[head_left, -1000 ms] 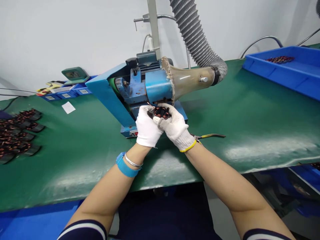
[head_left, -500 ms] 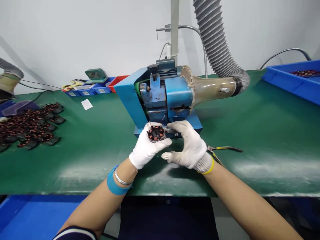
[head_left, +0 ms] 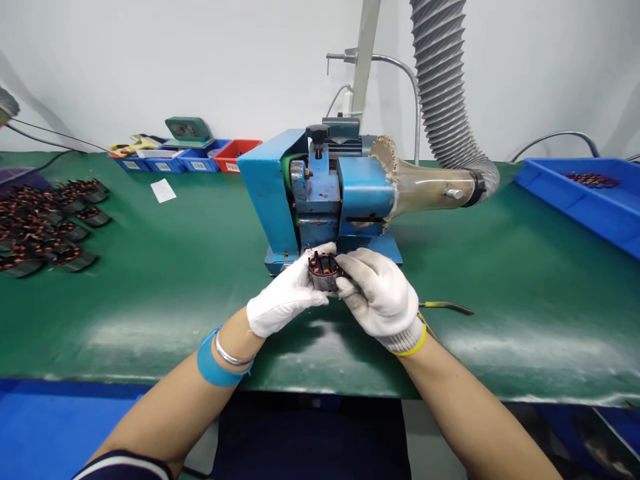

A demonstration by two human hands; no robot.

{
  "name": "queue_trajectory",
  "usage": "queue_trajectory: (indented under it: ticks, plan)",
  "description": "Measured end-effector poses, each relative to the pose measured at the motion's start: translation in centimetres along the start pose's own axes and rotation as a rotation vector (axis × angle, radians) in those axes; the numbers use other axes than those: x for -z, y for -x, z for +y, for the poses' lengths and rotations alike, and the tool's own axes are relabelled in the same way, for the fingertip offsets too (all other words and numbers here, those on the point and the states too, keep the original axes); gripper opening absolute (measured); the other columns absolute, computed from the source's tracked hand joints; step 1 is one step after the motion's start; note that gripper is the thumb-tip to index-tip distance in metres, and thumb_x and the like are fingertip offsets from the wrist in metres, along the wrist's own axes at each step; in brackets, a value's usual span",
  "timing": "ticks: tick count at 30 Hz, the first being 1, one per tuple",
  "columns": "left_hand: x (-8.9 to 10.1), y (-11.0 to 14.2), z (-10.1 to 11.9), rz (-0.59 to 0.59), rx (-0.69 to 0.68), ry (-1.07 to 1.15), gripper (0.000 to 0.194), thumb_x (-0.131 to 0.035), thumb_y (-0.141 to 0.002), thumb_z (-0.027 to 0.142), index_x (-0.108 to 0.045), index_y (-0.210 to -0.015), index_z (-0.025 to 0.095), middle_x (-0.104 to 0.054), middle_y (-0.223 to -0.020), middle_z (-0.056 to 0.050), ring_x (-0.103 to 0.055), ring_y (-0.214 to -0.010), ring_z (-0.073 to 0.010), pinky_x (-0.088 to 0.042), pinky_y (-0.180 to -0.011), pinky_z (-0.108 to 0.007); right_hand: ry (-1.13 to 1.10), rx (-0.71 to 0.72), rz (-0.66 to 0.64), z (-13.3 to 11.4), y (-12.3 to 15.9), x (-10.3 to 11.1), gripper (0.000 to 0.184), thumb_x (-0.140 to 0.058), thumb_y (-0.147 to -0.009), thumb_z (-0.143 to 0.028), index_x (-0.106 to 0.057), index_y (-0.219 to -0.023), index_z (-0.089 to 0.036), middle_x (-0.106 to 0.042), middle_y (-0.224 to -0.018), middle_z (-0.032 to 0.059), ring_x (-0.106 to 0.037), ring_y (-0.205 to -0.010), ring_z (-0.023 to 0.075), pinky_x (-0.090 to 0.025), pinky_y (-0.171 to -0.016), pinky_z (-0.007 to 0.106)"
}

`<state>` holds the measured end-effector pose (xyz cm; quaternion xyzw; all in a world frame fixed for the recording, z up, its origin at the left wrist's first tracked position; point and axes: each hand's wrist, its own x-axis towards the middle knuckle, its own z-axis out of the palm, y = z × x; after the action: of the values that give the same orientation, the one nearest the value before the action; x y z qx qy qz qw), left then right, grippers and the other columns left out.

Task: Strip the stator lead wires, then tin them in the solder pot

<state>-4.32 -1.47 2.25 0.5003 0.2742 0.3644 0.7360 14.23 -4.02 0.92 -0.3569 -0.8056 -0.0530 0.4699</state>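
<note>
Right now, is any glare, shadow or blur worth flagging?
Head view: white glare along the bench's front; dark shadow below the left hand and right hand; left-hand pile slightly soft; bin labels too small to read.

From a camera worn on the head, we look forward and down at the near side of the blue machine [head_left: 367,193], with the left hand [head_left: 290,293] and right hand [head_left: 383,290] close in front of it. We take in the green table [head_left: 165,287] to both sides of it and the wall [head_left: 210,60] behind; low to its right, our view seems too dim for detail
</note>
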Motion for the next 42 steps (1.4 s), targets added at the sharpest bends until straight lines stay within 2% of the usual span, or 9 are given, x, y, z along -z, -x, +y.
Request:
queue_trajectory:
  ticks: [7,9,11,17,23,29,36,40,42]
  plan:
    - [-0.9,-0.4,-0.2,0.047,0.09,-0.045,0.058,-0.083,-0.059,0.017,-0.056,-0.111,0.02,-0.07,-0.096,-0.006,-0.071,-0.08,-0.0216,-0.06,-0.083,-0.044,-0.555,-0.809,0.284,-0.3,0.0,-2.0,0.021,-0.047,-0.093,-0.037,-0.057,-0.087,-0.02,-0.062,-0.072,0.0015,-0.06,-0.059,0.0135,-0.053,-0.057,0.028]
    - [-1.0,-0.4,-0.4,0.077,0.062,-0.056,0.059,-0.083,-0.06,0.019,-0.054,-0.111,0.02,-0.07,-0.096,-0.005,-0.071,-0.079,-0.0207,-0.06,-0.084,-0.044,-0.695,-0.889,0.435,-0.2,0.0,-2.1,0.022,-0.046,-0.094,-0.04,-0.055,-0.088,-0.021,-0.06,-0.071,0.0001,-0.06,-0.058,0.013,-0.054,-0.056,0.028]
    - [-1.0,-0.4,-0.5,0.12,0.008,-0.103,0.064,-0.084,-0.06,0.02,-0.052,-0.116,0.021,-0.069,-0.1,-0.006,-0.071,-0.084,-0.0219,-0.06,-0.084,-0.045,-0.585,-0.776,0.502,-0.4,0.0,-1.5,0.019,-0.051,-0.093,-0.039,-0.057,-0.095,-0.021,-0.064,-0.079,0.0019,-0.063,-0.067,0.015,-0.056,-0.063,0.031]
    - [-1.2,-0.3,-0.7,0.211,-0.11,-0.321,0.069,-0.079,-0.067,0.025,-0.045,-0.126,0.021,-0.066,-0.113,-0.01,-0.068,-0.104,-0.0253,-0.057,-0.092,-0.043,-0.034,-0.069,0.047,-1.4,0.2,0.0,0.039,-0.063,-0.081,-0.026,-0.06,-0.12,-0.023,-0.07,-0.104,0.0093,-0.067,-0.097,0.0264,-0.057,-0.088,0.043]
    - [-1.4,-0.2,-0.9,0.236,-0.157,-0.378,0.061,-0.076,-0.067,0.021,-0.046,-0.119,0.021,-0.067,-0.104,-0.008,-0.07,-0.089,-0.022,-0.059,-0.087,-0.043,-0.019,-0.462,0.208,-0.1,0.3,0.2,0.044,-0.058,-0.079,-0.021,-0.06,-0.123,-0.02,-0.065,-0.088,0.0042,-0.064,-0.073,0.0199,-0.058,-0.073,0.039]
    - [-1.3,-0.4,-1.3,0.315,-0.254,-0.427,0.057,-0.077,-0.067,0.023,-0.049,-0.116,0.021,-0.067,-0.111,-0.01,-0.069,-0.101,-0.0243,-0.058,-0.088,-0.04,0.011,0.02,0.01,-0.1,-0.6,0.6,0.027,-0.063,-0.076,-0.023,-0.065,-0.103,-0.025,-0.062,-0.117,0.0092,-0.063,-0.105,0.0286,-0.042,-0.106,0.058]
    - [-0.9,-0.5,-1.1,0.37,-0.265,-0.548,0.056,-0.07,-0.068,0.021,-0.047,-0.119,0.02,-0.068,-0.098,-0.006,-0.07,-0.087,-0.0216,-0.06,-0.082,-0.039,0.104,-0.27,0.132,0.6,-0.4,1.2,0.019,-0.063,-0.078,-0.025,-0.065,-0.097,-0.023,-0.064,-0.109,0.0102,-0.063,-0.103,0.0285,-0.053,-0.092,0.05]
    - [-0.6,-0.3,-0.6,0.361,-0.328,-0.762,0.056,-0.065,-0.063,0.014,-0.05,-0.117,0.018,-0.065,-0.112,-0.009,-0.066,-0.104,-0.0241,-0.055,-0.094,-0.041,-0.109,-0.167,-0.064,-0.1,-0.7,1.5,0.067,-0.07,-0.074,-0.047,-0.052,-0.132,-0.018,-0.051,-0.138,0.0165,-0.051,-0.129,0.0345,-0.045,-0.107,0.052]
    - [-0.4,-0.3,-0.3,0.326,-0.329,-0.814,0.055,-0.063,-0.06,0.011,-0.052,-0.114,0.018,-0.064,-0.114,-0.008,-0.065,-0.108,-0.0247,-0.054,-0.097,-0.041,-0.076,-0.162,-0.198,-0.1,-0.6,1.4,0.063,-0.068,-0.079,-0.044,-0.052,-0.133,-0.018,-0.056,-0.134,0.0144,-0.053,-0.126,0.0325,-0.046,-0.106,0.05]
